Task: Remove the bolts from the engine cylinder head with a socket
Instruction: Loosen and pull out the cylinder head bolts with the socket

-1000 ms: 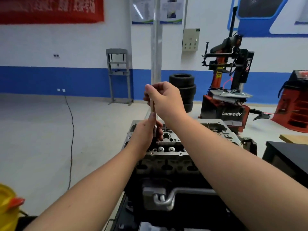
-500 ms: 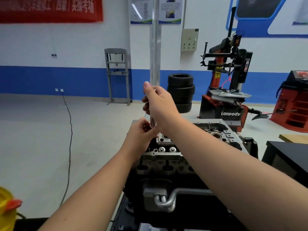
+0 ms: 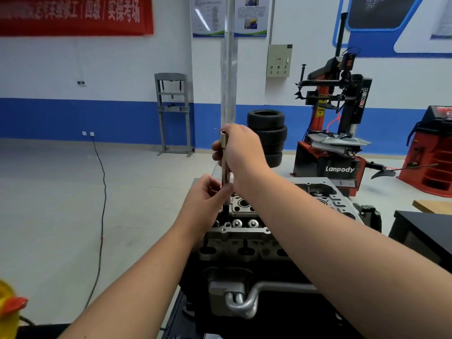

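2 bare forearms, no sleeves, left grip (image 3: 204, 199), right grip (image 3: 241, 152)

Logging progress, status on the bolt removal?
Right hand grips socket extension top; left hand pinches its lower end. Tool upright over cylinder head. Nothing blocking.

A slim metal socket extension bar (image 3: 224, 165) stands upright over a grey aluminium engine cylinder head (image 3: 241, 228). The fingers (image 3: 216, 152) of the right hand wrap its upper part, its square top end just above them. The fingers (image 3: 215, 189) of the left hand pinch its lower part, and a dark socket (image 3: 225, 208) just below them points down into the head.
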### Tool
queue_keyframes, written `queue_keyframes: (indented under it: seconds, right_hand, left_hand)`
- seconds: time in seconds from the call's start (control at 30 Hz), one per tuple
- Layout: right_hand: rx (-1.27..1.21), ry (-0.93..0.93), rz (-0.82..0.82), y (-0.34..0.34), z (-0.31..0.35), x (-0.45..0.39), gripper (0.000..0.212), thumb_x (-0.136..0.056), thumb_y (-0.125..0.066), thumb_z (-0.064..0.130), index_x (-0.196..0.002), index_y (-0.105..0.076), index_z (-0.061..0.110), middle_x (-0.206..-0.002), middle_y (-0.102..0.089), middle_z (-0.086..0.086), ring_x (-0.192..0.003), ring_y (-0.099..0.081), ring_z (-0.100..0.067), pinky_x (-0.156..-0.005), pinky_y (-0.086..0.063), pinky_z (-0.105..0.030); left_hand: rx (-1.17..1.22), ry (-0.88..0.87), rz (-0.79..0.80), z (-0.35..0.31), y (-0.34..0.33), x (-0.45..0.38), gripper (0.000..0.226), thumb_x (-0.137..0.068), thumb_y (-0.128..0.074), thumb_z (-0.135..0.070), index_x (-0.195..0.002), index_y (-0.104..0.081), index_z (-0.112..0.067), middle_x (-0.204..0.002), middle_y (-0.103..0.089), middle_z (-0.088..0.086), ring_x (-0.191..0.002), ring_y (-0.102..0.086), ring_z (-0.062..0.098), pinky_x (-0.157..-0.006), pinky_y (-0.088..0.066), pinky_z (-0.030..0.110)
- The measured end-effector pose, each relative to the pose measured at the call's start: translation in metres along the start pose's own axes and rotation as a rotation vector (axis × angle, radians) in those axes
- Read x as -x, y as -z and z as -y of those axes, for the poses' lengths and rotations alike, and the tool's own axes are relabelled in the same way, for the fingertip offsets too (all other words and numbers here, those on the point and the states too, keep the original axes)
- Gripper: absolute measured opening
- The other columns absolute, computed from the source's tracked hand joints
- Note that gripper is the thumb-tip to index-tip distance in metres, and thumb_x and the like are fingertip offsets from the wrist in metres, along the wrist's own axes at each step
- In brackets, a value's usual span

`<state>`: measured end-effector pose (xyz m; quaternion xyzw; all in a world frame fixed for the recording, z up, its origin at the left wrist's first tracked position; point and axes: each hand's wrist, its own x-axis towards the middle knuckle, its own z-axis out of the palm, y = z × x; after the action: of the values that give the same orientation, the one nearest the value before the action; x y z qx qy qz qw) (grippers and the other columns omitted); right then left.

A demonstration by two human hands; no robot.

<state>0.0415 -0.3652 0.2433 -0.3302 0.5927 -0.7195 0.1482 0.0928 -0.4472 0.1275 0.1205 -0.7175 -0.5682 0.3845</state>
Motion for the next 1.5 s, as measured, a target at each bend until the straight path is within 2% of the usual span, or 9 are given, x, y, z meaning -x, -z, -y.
queue_keyframes:
  seconds: [0.1, 0.23, 0.37, 0.5, 0.73, 0.9, 1.23, 1.33, 1.5]
  right_hand:
    - [0.023, 0.044, -0.025, -0.01, -0.004, 0.004, 0.034, -0.1, -0.045, 0.031, -0.071, -0.055, 0.015, -0.067, -0.051, 0.0, -0.068, -0.047, -0.017, -0.067, -0.042, -0.036]
    - [0.03, 0.099, 0.096, -0.007, -0.008, 0.001, 0.038, -0.098, -0.056, 0.037, -0.07, -0.044, 0.013, -0.059, -0.038, -0.005, -0.053, -0.033, -0.018, -0.055, -0.03, -0.035]
    - [-0.113, -0.069, 0.248, 0.004, -0.002, -0.003, 0.03, -0.098, -0.053, 0.031, -0.072, -0.044, 0.019, -0.053, -0.036, 0.004, -0.047, -0.028, -0.013, -0.053, -0.026, -0.032]
    - [0.08, -0.004, 0.037, 0.001, -0.002, 0.001, 0.025, -0.1, -0.05, 0.044, -0.099, -0.055, 0.019, -0.078, -0.057, 0.0, -0.071, -0.052, -0.016, -0.069, -0.046, -0.035]
    - [-0.1, -0.017, 0.038, -0.006, -0.007, -0.001, 0.037, -0.096, -0.045, 0.031, -0.062, -0.048, 0.017, -0.048, -0.041, 0.006, -0.049, -0.033, -0.014, -0.056, -0.029, -0.034]
    - [-0.086, -0.116, 0.281, -0.005, -0.005, 0.0, 0.037, -0.093, -0.048, 0.037, -0.059, -0.044, 0.022, -0.05, -0.032, 0.005, -0.048, -0.023, -0.013, -0.052, -0.02, -0.031]
    - [-0.039, 0.036, -0.042, -0.003, -0.005, 0.005, 0.025, -0.099, -0.047, 0.029, -0.08, -0.06, 0.018, -0.055, -0.058, 0.009, -0.063, -0.052, -0.015, -0.067, -0.045, -0.034]
    - [-0.075, 0.009, 0.011, -0.005, -0.009, 0.005, 0.036, -0.098, -0.049, 0.042, -0.072, -0.056, 0.019, -0.06, -0.05, 0.006, -0.063, -0.044, -0.015, -0.065, -0.039, -0.035]
    - [-0.074, -0.034, 0.318, 0.002, -0.002, 0.003, 0.04, -0.096, -0.051, 0.027, -0.058, -0.041, 0.02, -0.048, -0.032, 0.004, -0.045, -0.023, -0.013, -0.051, -0.022, -0.032]
  left_hand:
    - [-0.034, 0.003, 0.037, -0.004, -0.004, 0.0, 0.051, -0.069, -0.069, -0.06, -0.1, -0.064, -0.019, -0.084, -0.067, 0.004, -0.071, -0.055, 0.019, -0.067, -0.049, 0.038]
    - [0.005, 0.041, 0.192, -0.004, -0.001, 0.004, 0.042, -0.098, -0.049, -0.054, -0.119, -0.069, -0.025, -0.111, -0.074, 0.004, -0.104, -0.07, 0.026, -0.101, -0.051, 0.054]
    - [0.079, 0.086, 0.167, -0.005, 0.004, 0.004, 0.039, -0.101, -0.042, -0.047, -0.093, -0.078, -0.034, -0.102, -0.078, 0.007, -0.092, -0.074, 0.024, -0.088, -0.055, 0.042]
    - [0.032, 0.042, 0.127, -0.001, 0.005, 0.003, 0.031, -0.105, -0.052, -0.045, -0.094, -0.078, -0.031, -0.096, -0.077, 0.006, -0.092, -0.074, 0.021, -0.09, -0.056, 0.044]
    - [0.01, 0.006, 0.005, -0.002, 0.0, 0.002, 0.04, -0.07, -0.072, -0.067, -0.084, -0.068, -0.029, -0.082, -0.073, 0.003, -0.073, -0.062, 0.018, -0.073, -0.05, 0.042]
    - [0.021, 0.056, 0.182, -0.001, 0.002, 0.003, 0.034, -0.093, -0.054, -0.059, -0.105, -0.071, -0.033, -0.102, -0.076, 0.005, -0.099, -0.072, 0.026, -0.103, -0.05, 0.059]
    - [-0.051, -0.011, 0.101, -0.001, 0.002, 0.002, 0.026, -0.106, -0.053, -0.046, -0.095, -0.076, -0.037, -0.093, -0.076, -0.002, -0.087, -0.073, 0.012, -0.08, -0.053, 0.036]
    - [-0.002, -0.013, 0.057, -0.002, 0.0, 0.0, 0.023, -0.088, -0.071, -0.052, -0.086, -0.072, -0.029, -0.085, -0.075, 0.003, -0.078, -0.068, 0.02, -0.078, -0.054, 0.051]
    - [0.033, 0.006, 0.029, 0.002, 0.002, 0.0, 0.05, -0.069, -0.075, -0.067, -0.09, -0.069, -0.021, -0.076, -0.072, -0.002, -0.072, -0.064, 0.014, -0.075, -0.05, 0.04]
